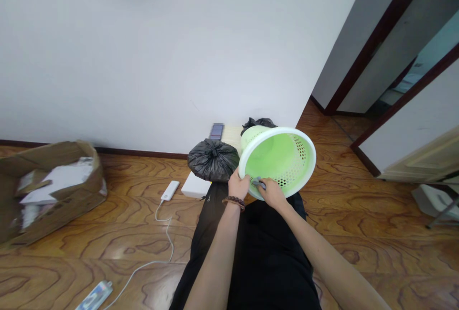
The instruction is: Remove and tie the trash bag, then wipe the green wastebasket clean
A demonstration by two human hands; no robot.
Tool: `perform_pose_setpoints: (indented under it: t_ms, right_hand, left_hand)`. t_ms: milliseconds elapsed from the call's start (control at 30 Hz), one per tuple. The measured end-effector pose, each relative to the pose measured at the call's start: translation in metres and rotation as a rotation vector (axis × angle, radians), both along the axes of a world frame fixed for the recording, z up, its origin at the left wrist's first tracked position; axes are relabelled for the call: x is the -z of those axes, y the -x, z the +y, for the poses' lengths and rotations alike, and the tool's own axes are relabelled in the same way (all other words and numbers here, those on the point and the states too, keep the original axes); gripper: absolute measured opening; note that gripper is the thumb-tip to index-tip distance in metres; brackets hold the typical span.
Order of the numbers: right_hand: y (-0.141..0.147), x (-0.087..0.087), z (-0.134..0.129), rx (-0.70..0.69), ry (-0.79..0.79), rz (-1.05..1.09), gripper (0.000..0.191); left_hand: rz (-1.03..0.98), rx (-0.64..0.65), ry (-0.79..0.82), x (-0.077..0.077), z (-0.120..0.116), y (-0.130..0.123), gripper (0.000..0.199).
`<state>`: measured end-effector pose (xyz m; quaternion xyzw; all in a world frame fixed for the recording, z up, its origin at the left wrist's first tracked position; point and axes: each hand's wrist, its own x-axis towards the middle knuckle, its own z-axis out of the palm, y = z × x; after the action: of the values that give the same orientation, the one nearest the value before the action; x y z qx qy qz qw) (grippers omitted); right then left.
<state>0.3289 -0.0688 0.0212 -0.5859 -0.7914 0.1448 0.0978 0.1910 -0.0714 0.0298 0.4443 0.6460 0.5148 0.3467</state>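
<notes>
A green plastic basket [276, 155] with a white rim and a wall full of holes lies tilted over my lap, its mouth toward me. My left hand [239, 185], a beaded bracelet at the wrist, grips the rim at its near left side. Just inside the rim, my right hand [271, 193] is closed on a small grey cloth [258, 182], which touches the basket's inner wall. Beyond my left hand sits a knotted black garbage bag [213, 159]. Another black bag [261, 122] is partly hidden behind the basket.
An open cardboard box [71, 190] with papers stands on the wooden floor at left. A white power strip [169, 190] trails its cord toward me, beside a flat white box [195, 186]. A white wall [161, 52] rises ahead; a doorway opens at right.
</notes>
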Motion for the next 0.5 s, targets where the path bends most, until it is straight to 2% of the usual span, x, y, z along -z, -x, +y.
perform_pose_setpoints:
  t_ms: [67,200,333,400,500]
  right_hand:
    - [-0.009,0.000,0.000,0.014,-0.064,-0.080,0.026]
    - [-0.031,-0.003,0.003,0.144,-0.176,-0.257,0.024]
    - [-0.026,-0.005,0.005,0.237,-0.113,-0.263,0.026]
    - [-0.013,-0.004,0.004,0.207,-0.042,-0.180,0.029]
    - [0.003,-0.004,0.002,0.087,0.012,-0.035,0.030]
  left_hand:
    - [-0.004,0.000,0.013,0.002,0.001,0.000,0.024]
    - [-0.075,-0.006,0.015,0.008,0.003,-0.002,0.022]
    - [-0.131,-0.024,0.005,0.012,0.003,-0.005,0.028]
    - [-0.114,-0.030,-0.010,0.012,0.002,-0.006,0.032]
    - [-0.073,-0.035,-0.015,0.009,0.001,-0.003,0.035]
